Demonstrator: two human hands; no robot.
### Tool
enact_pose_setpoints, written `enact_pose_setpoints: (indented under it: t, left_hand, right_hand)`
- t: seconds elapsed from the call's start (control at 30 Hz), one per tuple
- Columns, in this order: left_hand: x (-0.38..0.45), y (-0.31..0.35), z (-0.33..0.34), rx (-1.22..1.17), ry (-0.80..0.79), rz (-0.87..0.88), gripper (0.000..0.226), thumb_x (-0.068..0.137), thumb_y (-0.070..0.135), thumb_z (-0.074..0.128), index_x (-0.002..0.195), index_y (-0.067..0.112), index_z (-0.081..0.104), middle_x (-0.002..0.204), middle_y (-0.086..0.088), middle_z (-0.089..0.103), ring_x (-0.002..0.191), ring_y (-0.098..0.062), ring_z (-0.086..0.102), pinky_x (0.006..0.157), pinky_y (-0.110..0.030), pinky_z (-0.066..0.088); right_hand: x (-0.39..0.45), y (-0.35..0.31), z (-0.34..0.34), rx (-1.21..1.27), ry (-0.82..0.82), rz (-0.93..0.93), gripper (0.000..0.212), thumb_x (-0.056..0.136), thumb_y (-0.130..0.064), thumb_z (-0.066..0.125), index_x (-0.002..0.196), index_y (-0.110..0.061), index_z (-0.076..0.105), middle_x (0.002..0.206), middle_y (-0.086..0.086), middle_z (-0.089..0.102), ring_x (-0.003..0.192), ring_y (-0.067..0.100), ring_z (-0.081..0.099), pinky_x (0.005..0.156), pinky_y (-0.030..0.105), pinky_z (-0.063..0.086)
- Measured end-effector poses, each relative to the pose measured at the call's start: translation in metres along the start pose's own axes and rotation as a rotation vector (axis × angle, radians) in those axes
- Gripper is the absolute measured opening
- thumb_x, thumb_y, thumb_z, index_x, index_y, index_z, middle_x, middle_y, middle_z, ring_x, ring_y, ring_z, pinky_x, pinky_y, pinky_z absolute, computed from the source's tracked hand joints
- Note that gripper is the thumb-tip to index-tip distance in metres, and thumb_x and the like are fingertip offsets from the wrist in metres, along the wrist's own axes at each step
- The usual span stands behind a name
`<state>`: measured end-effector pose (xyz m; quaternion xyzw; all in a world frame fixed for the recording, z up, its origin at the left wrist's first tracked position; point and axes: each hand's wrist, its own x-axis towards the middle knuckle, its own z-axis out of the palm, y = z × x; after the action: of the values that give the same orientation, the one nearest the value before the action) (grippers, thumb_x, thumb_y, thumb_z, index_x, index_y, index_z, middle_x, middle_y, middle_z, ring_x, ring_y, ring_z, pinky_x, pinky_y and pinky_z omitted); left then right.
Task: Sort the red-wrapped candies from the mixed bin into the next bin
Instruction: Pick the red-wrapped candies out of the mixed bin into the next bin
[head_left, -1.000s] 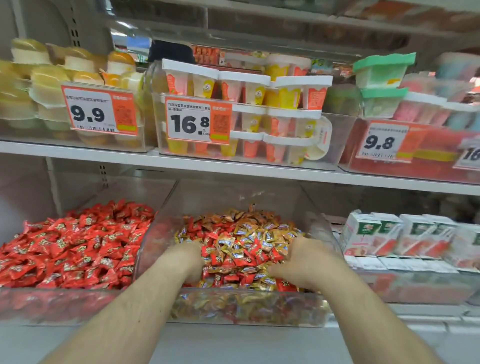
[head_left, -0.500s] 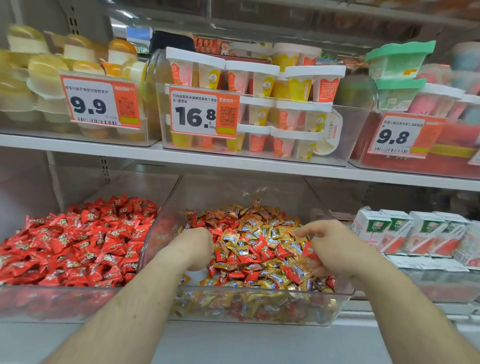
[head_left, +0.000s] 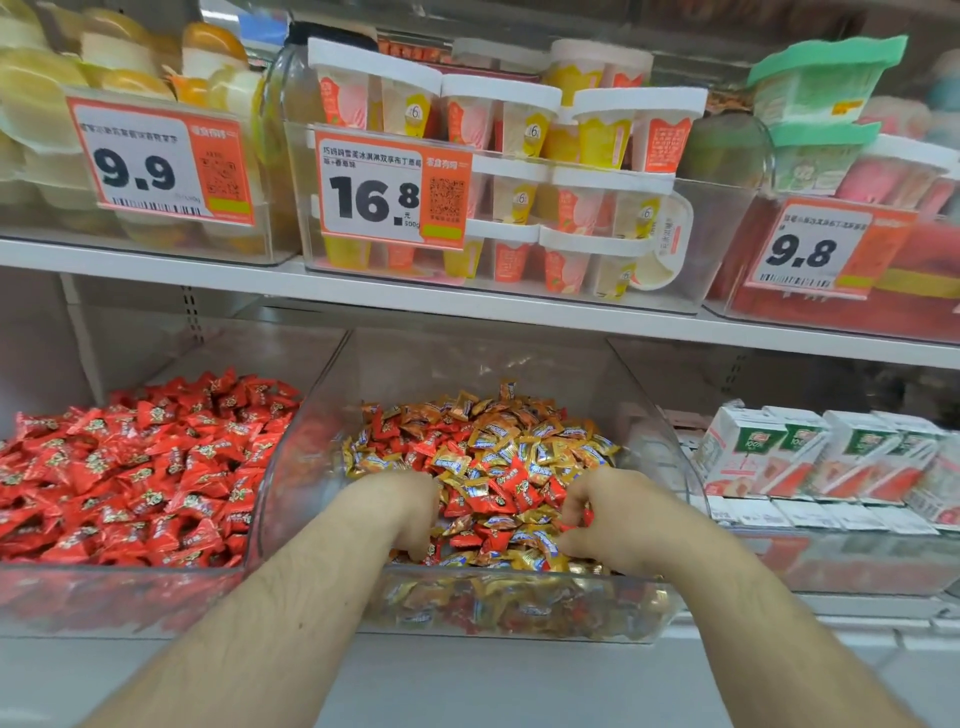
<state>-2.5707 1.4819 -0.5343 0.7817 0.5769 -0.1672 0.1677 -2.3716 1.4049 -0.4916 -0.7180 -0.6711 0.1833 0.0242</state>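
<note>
**Colours on the candy shelves**

The clear left bin (head_left: 124, 597) holds solid red wrappers (head_left: 130, 467) with small dark and yellow emblems. The clear middle bin (head_left: 519, 613) mixes red candies (head_left: 519, 488) with gold and orange wrappers (head_left: 540, 436) marked in blue. Right, white cartons (head_left: 810, 457) show green and red panels. Above, a white shelf (head_left: 467, 306) carries orange-and-white price tags (head_left: 389, 192) with black numbers, and white-lidded yellow and pink cups (head_left: 597, 119).
</note>
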Motion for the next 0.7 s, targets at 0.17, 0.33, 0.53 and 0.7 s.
enact_pose_setpoints:
  t: [0.17,0.33,0.53,0.7]
  left_hand:
    - [-0.003,-0.002,0.003,-0.042,0.034,-0.003,0.039,0.083,0.011,0.068,0.119,0.000,0.061,0.105,-0.015,0.067,0.094,-0.030,0.065,0.086,-0.040,0.054]
    - [-0.006,-0.007,0.005,-0.075,0.038,-0.013,0.033,0.084,0.008,0.066,0.117,0.007,0.064,0.108,-0.006,0.066,0.082,-0.021,0.055,0.073,-0.030,0.050]
    - [-0.019,-0.019,-0.005,-0.232,0.113,-0.023,0.039,0.093,0.000,0.046,0.127,0.010,0.062,0.110,-0.010,0.059,0.080,-0.022,0.059,0.054,-0.020,0.040]
    - [-0.035,-0.018,-0.019,-0.431,0.146,0.059,0.040,0.099,0.007,0.042,0.135,0.019,0.056,0.135,-0.005,0.056,0.091,-0.012,0.060,0.069,-0.023,0.048]
  right_hand:
    - [-0.001,-0.001,0.002,-0.010,0.044,-0.037,0.020,0.087,-0.018,0.068,0.073,-0.021,0.054,0.077,-0.009,0.057,0.064,0.004,0.049,0.051,0.018,0.035]
    - [-0.001,-0.001,0.007,-0.021,0.023,-0.063,0.035,0.079,-0.006,0.064,0.100,-0.033,0.059,0.086,-0.008,0.063,0.080,0.015,0.062,0.066,0.028,0.052]
    - [0.000,0.008,0.007,0.037,0.095,-0.126,0.037,0.088,-0.004,0.050,0.111,-0.029,0.064,0.089,-0.007,0.068,0.075,0.004,0.060,0.064,0.018,0.050]
    - [-0.003,0.013,-0.012,0.401,0.196,-0.139,0.035,0.091,0.000,0.057,0.115,-0.024,0.061,0.076,-0.003,0.062,0.050,0.002,0.051,0.048,0.016,0.042]
